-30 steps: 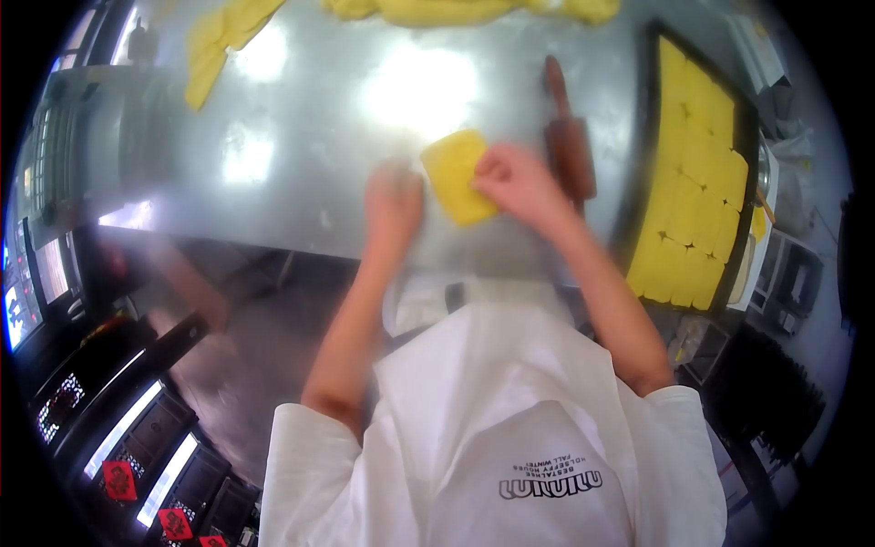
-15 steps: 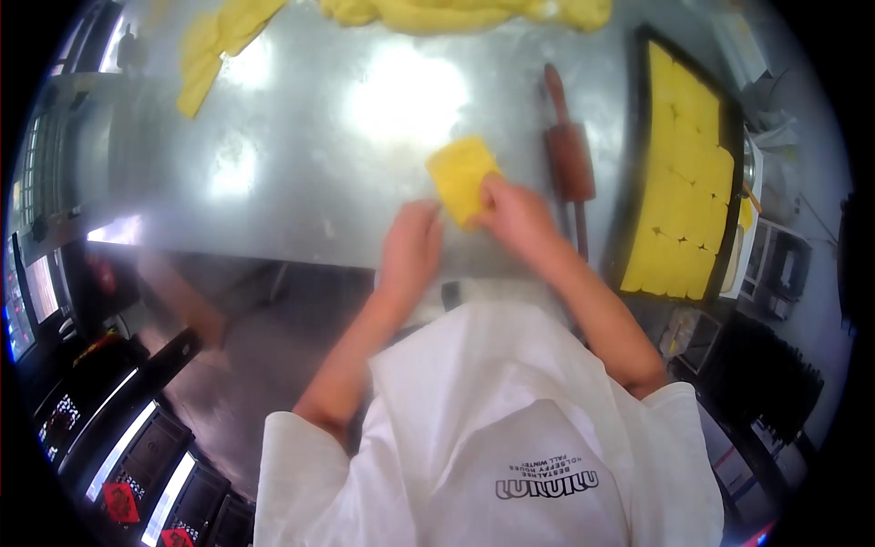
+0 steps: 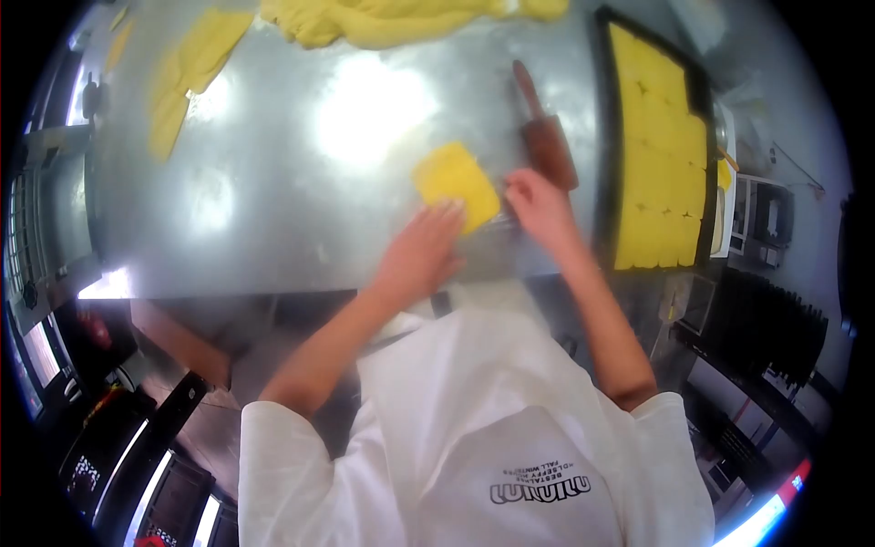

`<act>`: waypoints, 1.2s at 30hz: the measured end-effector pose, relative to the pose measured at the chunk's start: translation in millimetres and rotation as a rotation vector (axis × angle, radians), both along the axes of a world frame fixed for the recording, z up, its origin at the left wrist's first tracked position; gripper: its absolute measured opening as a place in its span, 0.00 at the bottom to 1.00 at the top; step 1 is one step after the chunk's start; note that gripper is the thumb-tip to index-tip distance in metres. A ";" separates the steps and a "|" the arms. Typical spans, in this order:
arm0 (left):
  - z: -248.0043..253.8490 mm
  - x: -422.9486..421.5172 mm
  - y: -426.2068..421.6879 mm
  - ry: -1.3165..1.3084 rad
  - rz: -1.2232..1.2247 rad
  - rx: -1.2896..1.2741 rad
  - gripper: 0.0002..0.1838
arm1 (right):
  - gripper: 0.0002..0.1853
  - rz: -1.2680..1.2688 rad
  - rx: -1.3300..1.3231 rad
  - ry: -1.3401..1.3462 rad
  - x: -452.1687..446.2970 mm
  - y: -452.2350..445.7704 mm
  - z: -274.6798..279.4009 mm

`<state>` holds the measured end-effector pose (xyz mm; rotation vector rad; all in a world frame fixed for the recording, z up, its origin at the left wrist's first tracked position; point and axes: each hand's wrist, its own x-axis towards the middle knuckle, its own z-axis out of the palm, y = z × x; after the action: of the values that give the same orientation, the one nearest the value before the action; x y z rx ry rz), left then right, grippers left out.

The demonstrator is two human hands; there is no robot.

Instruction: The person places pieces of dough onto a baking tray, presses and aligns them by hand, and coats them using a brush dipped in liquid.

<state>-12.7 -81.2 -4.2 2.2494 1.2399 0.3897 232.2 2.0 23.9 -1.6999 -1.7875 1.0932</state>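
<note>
One flat yellow dough square [image 3: 458,180] lies on the shiny metal surface [image 3: 283,182], left hand [image 3: 419,251] resting on it, grip flat. Right hand [image 3: 547,211], toward 4 o'clock: grip narrow, contents unclear. Matching yellow squares [image 3: 661,164] largely fill the black tray [image 3: 697,91] at 3 o'clock; the bulky yellow dough [image 3: 392,25] at 11 looks unportioned.

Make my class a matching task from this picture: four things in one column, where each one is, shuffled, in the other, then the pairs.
Things
1. Left hand
2. Right hand
3. Rolling pin
4. Black tray

Places
A. On the metal table, reddish-brown, between the loose square and the yellow rows
B. At the table's right side, under rows of yellow dough pieces
C. Fingertips on the loose yellow dough square
D. Beside that square, fingers curled

Pairs: 1-C, 2-D, 3-A, 4-B
</note>
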 end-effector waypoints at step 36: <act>2.7 -0.6 8.0 -0.078 0.042 0.015 0.39 | 0.13 -0.127 -0.166 -0.065 -6.9 -13.3 -16.7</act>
<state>-13.3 -73.1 -1.5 2.2023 1.2496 0.4994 225.3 -11.3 7.2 -1.9390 -1.6400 1.1709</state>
